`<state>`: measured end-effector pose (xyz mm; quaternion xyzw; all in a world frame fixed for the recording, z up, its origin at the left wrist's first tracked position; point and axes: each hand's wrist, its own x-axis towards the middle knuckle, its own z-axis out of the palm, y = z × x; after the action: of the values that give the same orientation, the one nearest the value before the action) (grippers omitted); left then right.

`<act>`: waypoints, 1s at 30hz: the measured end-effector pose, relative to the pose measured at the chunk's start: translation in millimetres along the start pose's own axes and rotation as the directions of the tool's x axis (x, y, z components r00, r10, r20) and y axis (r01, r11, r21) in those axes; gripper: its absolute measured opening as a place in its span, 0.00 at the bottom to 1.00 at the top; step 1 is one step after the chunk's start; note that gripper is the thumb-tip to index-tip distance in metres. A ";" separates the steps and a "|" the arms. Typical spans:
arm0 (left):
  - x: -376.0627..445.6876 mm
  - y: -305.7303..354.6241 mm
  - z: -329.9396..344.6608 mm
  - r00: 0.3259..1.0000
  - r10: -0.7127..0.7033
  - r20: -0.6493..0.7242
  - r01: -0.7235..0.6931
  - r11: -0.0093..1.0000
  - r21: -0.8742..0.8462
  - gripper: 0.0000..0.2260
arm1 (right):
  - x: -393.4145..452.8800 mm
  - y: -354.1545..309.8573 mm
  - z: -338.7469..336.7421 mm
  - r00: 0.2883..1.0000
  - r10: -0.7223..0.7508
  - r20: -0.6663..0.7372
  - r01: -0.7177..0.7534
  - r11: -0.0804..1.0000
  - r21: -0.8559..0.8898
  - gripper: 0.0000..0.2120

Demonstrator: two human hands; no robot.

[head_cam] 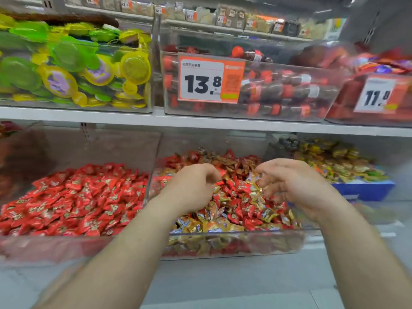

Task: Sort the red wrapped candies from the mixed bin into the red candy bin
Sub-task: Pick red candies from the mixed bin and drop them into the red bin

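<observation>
Sorting looks far from finished to me: the clear plastic mixed bin (223, 241) under my hands holds many red wrapped candies (234, 192) among gold ones (214, 226). The clear red candy bin (73, 199) beside it is heaped. My left hand (191, 188) and right hand (294, 186) hover curled; whether either holds candy, I cannot tell.

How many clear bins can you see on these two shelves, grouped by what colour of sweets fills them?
Green and yellow: 1, the green bin
Dark red, top shelf: 2, the 13.8 bin and the 11 bin
All red: 1, the red bin
Red and gold: 1, the mixed bin
Gold and dark: 1, the gold bin
Total: 6
</observation>
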<state>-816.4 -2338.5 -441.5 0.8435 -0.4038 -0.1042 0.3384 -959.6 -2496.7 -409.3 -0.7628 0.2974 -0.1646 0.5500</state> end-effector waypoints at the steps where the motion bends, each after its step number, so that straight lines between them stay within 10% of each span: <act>1: 4.2 -1.5 5.8 1.000 -0.009 0.019 0.007 0.991 0.132 0.17 | 1.0 6.5 -1.7 1.000 -0.012 0.016 0.014 0.993 -0.113 0.06; 16: 27.8 -35.1 18.4 0.973 -0.112 0.203 0.039 0.943 0.331 0.24 | 25.2 40.9 52.0 0.993 0.046 0.112 0.067 0.560 -0.826 0.22; 30: 18.6 -30.9 4.0 0.976 -0.198 0.089 0.135 0.876 0.463 0.06 | 25.2 46.3 29.7 0.993 0.019 0.119 0.049 0.838 -0.544 0.10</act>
<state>-787.1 -2340.6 -463.0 0.9219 -0.3645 -0.0920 0.0938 -935.7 -2500.8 -464.7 -0.8986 0.2924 -0.0313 0.3255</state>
